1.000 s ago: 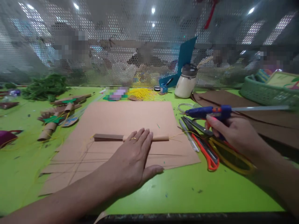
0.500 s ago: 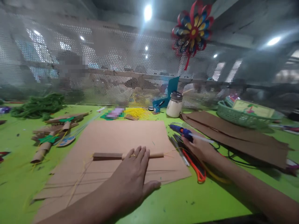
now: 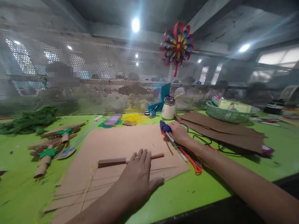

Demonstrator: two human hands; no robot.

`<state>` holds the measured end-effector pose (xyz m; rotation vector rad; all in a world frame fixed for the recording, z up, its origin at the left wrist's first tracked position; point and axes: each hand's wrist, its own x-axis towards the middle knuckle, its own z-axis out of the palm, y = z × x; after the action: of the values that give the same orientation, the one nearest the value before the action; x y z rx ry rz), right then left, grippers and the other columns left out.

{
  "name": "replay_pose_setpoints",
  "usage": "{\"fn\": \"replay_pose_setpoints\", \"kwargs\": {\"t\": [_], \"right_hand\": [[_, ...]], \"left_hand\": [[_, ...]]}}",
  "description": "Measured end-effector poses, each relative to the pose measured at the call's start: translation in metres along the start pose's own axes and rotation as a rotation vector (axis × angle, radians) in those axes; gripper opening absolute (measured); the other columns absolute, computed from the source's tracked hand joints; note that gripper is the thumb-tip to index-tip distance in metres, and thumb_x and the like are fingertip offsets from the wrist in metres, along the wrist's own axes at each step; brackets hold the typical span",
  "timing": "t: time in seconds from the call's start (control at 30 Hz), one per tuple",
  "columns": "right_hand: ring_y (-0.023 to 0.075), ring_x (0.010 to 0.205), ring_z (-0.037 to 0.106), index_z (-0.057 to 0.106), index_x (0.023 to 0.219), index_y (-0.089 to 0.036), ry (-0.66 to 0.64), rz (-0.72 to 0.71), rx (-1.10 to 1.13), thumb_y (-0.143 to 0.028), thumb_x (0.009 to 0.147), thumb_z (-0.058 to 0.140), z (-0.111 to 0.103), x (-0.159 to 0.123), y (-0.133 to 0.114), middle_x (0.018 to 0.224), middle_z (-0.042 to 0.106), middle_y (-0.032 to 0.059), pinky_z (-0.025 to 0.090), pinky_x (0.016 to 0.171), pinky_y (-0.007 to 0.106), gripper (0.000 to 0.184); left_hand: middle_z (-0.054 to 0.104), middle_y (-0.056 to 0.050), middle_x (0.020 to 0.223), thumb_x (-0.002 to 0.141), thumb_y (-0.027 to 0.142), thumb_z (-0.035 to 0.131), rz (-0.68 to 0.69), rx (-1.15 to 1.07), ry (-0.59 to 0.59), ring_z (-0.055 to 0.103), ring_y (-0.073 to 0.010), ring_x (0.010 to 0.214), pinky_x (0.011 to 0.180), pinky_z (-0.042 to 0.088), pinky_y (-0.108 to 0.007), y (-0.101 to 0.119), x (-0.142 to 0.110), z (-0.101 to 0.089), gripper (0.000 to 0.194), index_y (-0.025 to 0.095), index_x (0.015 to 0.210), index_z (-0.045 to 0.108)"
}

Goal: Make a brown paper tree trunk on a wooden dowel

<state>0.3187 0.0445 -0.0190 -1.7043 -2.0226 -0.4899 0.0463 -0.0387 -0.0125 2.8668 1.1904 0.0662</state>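
Note:
My left hand (image 3: 139,171) lies flat, fingers stretched out, over a thin rolled strip of brown paper (image 3: 112,162) on the large brown paper sheets (image 3: 121,137). The roll sticks out on both sides of the hand, and yellow thread (image 3: 87,186) trails from its left end. At the sheets' right edge my right hand (image 3: 179,133) is closed on a blue glue gun (image 3: 165,127) with a clear glue stick in its back; some fingers are hidden. Just below that hand lie orange-handled scissors (image 3: 197,168) and a pen-like silver tool (image 3: 182,155).
Paper-roll figures with green stars (image 3: 48,152) and green yarn (image 3: 30,119) lie at left. Behind the sheets are yellow paper shreds (image 3: 133,119) and a white jar (image 3: 168,109). Brown sheets (image 3: 224,130), a green basket (image 3: 224,114) and black cords (image 3: 198,137) occupy the right.
My right hand and the glue gun have moved left and away from me, and the gun has turned. The left hand stays flat on the roll. The view has shifted slightly.

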Motion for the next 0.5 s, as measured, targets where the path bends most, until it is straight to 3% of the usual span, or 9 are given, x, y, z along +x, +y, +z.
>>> {"fn": "replay_pose_setpoints", "kwargs": {"t": [0.17, 0.37, 0.5], "right_hand": [[0.0244, 0.095, 0.054, 0.064, 0.102, -0.011, -0.042, -0.114, 0.008, -0.013, 0.082, 0.059, 0.008, 0.029, -0.005, 0.099, 0.062, 0.0132, 0.043, 0.084, 0.034, 0.021], [0.024, 0.095, 0.057, 0.068, 0.094, -0.013, -0.196, -0.342, 0.094, -0.006, 0.073, 0.065, 0.009, 0.054, 0.001, 0.097, 0.064, 0.0113, 0.045, 0.084, 0.033, 0.022], [0.0262, 0.103, 0.058, 0.066, 0.107, -0.014, -0.194, -0.355, 0.152, 0.001, 0.067, 0.068, -0.001, 0.049, 0.014, 0.109, 0.064, 0.0131, 0.046, 0.091, 0.038, 0.044]], "left_hand": [[0.026, -0.024, 0.154, 0.088, 0.071, 0.027, -0.003, 0.001, 0.004, 0.024, -0.0392, 0.143, 0.117, 0.022, -0.054, 0.001, -0.001, 0.0, 0.091, 0.003, 0.149, 0.029], [0.029, -0.026, 0.153, 0.088, 0.071, 0.028, 0.022, -0.031, 0.033, 0.026, -0.0397, 0.142, 0.116, 0.023, -0.054, 0.003, -0.003, -0.001, 0.092, 0.002, 0.147, 0.032], [0.029, -0.026, 0.153, 0.088, 0.071, 0.028, 0.027, -0.023, 0.042, 0.026, -0.0392, 0.142, 0.116, 0.023, -0.053, 0.004, -0.002, 0.0, 0.091, 0.001, 0.147, 0.033]]}}
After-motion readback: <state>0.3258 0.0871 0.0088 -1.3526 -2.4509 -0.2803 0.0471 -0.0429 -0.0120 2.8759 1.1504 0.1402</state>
